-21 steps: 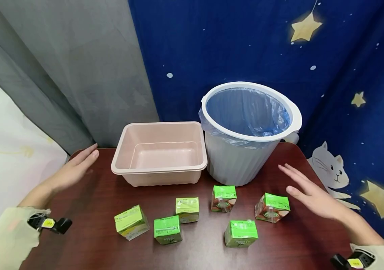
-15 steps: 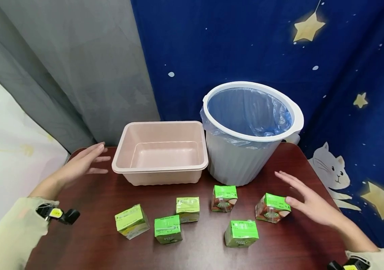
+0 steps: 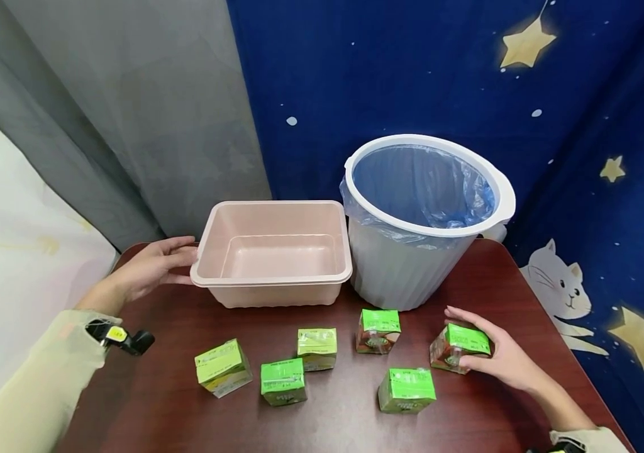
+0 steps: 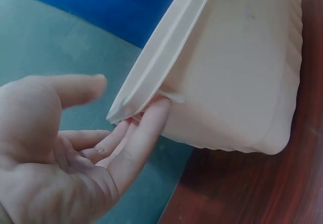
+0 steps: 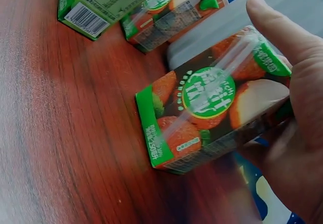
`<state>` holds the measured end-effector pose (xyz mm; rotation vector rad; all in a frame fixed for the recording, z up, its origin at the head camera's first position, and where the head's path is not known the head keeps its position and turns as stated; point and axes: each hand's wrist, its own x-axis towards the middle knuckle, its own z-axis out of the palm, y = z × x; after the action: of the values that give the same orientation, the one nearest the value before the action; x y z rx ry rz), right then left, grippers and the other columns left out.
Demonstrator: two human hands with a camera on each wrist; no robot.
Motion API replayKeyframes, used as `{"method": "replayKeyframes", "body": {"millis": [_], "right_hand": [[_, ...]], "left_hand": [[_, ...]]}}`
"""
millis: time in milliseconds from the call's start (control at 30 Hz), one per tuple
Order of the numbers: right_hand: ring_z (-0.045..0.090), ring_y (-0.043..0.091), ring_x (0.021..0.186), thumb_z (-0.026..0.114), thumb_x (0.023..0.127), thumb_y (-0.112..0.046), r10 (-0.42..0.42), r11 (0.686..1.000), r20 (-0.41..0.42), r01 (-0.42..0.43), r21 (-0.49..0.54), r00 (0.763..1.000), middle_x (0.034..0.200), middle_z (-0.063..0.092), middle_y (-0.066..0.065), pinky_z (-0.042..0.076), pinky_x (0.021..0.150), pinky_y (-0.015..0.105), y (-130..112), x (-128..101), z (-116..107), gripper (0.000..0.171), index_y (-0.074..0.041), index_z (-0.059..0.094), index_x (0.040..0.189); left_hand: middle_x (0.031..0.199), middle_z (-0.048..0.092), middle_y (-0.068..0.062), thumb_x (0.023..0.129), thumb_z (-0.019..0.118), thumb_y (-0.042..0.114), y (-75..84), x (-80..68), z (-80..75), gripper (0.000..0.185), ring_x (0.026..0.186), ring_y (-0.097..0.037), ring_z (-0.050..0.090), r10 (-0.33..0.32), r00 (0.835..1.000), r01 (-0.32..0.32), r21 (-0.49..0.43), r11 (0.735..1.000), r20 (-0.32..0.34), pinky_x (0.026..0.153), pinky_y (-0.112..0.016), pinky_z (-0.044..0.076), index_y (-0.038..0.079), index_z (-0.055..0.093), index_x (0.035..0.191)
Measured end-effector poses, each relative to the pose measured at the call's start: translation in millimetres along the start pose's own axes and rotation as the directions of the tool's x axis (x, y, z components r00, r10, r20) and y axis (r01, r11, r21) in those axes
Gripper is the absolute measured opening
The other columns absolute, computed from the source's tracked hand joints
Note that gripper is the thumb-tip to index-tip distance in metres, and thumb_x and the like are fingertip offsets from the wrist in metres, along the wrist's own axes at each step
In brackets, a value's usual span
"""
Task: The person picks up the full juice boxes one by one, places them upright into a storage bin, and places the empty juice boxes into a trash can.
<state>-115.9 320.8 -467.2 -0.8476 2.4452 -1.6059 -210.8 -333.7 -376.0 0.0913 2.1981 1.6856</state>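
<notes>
My left hand (image 3: 185,262) is at the left corner of the empty pink tub (image 3: 277,296). In the left wrist view its straight fingers (image 4: 144,128) touch the underside of the tub's rim (image 4: 161,62), with the thumb spread above. My right hand (image 3: 477,335) grips the rightmost green juice carton (image 3: 458,347) on the table. In the right wrist view the thumb (image 5: 277,27) lies over the top of this carton (image 5: 212,103) and the palm is behind it. Several more green cartons (image 3: 317,348) stand in front of the tub.
A white bin (image 3: 407,264) lined with a blue bag stands right of the tub, at the back of the dark wooden table (image 3: 175,390). A grey curtain and a blue starry cloth hang behind. The table's edges are close on both sides.
My left hand has moved right until it touches the tub's corner. My right hand has come down and left onto the rightmost carton and closed round it.
</notes>
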Motion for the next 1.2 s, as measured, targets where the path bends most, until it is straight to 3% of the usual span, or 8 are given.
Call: {"method": "replayKeyframes", "body": {"millis": [100, 200, 300, 433, 733, 900, 1200], "right_hand": [[0.055, 0.003, 0.123, 0.074, 0.086, 0.01, 0.031, 1.0, -0.024, -0.031, 0.0, 0.999, 0.148, 0.053, 0.008, 0.05, 0.089, 0.016, 3, -1, 3, 0.076, 0.0, 0.04, 0.153], [0.056, 0.002, 0.122, 0.075, 0.088, 0.007, 0.065, 0.998, -0.038, -0.066, -0.002, 0.997, 0.145, 0.057, 0.003, 0.049, 0.09, 0.015, 5, -1, 4, 0.07, -0.002, 0.045, 0.151], [0.061, 0.003, 0.109, 0.074, 0.089, 0.005, 0.078, 0.997, -0.026, -0.078, -0.002, 0.997, 0.14, 0.061, -0.006, 0.054, 0.08, 0.02, 7, -1, 4, 0.063, 0.0, 0.051, 0.147], [0.061, 0.006, 0.094, 0.073, 0.089, 0.005, 0.077, 0.997, -0.01, -0.077, 0.006, 0.997, 0.136, 0.063, -0.011, 0.057, 0.066, 0.027, 9, 0, 3, 0.057, 0.002, 0.055, 0.143], [0.062, 0.002, 0.102, 0.076, 0.088, 0.002, 0.085, 0.994, -0.051, -0.088, -0.063, 0.995, 0.134, 0.066, -0.003, 0.054, 0.077, 0.019, 5, 2, -2, 0.055, 0.0, 0.059, 0.14], [0.062, 0.002, 0.1, 0.077, 0.087, 0.001, 0.079, 0.989, -0.068, -0.087, -0.116, 0.995, 0.133, 0.067, -0.006, 0.053, 0.076, 0.018, -13, 6, -8, 0.055, -0.003, 0.061, 0.139], [0.061, 0.008, 0.087, 0.079, 0.089, -0.007, 0.136, 0.967, -0.105, -0.155, -0.2, 0.985, 0.119, 0.071, -0.006, 0.053, 0.068, 0.022, -72, 29, -13, 0.051, -0.009, 0.064, 0.138]], "left_hand": [[0.157, 0.024, -0.034, 0.105, 0.057, 0.011, -1.1, 5.4, 1.0, 0.077, 0.101, 0.001, 0.063, -0.001, 1.0, 0.001, -0.014, 1.0, -0.004, 0.087, -0.032, 0.059, -0.01, 0.006, 0.159], [0.149, 0.039, -0.028, 0.104, 0.058, 0.005, -2.9, 8.1, 1.3, 0.072, 0.101, -0.002, 0.065, 0.012, 1.0, -0.012, -0.011, 1.0, 0.002, 0.086, -0.028, 0.059, -0.012, 0.013, 0.157], [0.137, 0.051, -0.016, 0.103, 0.058, 0.003, -5.5, 9.2, 0.7, 0.068, 0.103, -0.004, 0.065, 0.02, 1.0, -0.02, -0.022, 1.0, 0.015, 0.086, -0.027, 0.058, -0.012, 0.018, 0.156], [0.13, 0.053, -0.007, 0.103, 0.057, 0.002, -6.5, 10.9, -0.6, 0.068, 0.105, -0.004, 0.064, 0.015, 0.999, -0.014, -0.043, 0.999, 0.028, 0.087, -0.026, 0.058, -0.011, 0.017, 0.157], [0.122, 0.059, 0.003, 0.103, 0.056, 0.0, -3.7, 12.3, 0.2, 0.069, 0.103, -0.009, 0.067, -0.003, 0.999, 0.007, -0.098, 0.995, 0.045, 0.084, -0.029, 0.059, -0.012, 0.015, 0.157], [0.121, 0.059, 0.002, 0.102, 0.058, 0.0, -3.8, 13.6, 1.7, 0.07, 0.101, -0.01, 0.068, -0.014, 0.999, 0.017, -0.089, 0.996, 0.038, 0.084, -0.03, 0.06, -0.011, 0.017, 0.157], [0.126, 0.055, 0.001, 0.103, 0.059, 0.005, -4.3, 14.2, -0.2, 0.071, 0.101, -0.006, 0.066, -0.031, 0.999, 0.032, -0.065, 0.997, 0.026, 0.085, -0.03, 0.059, -0.008, 0.017, 0.159]]}}
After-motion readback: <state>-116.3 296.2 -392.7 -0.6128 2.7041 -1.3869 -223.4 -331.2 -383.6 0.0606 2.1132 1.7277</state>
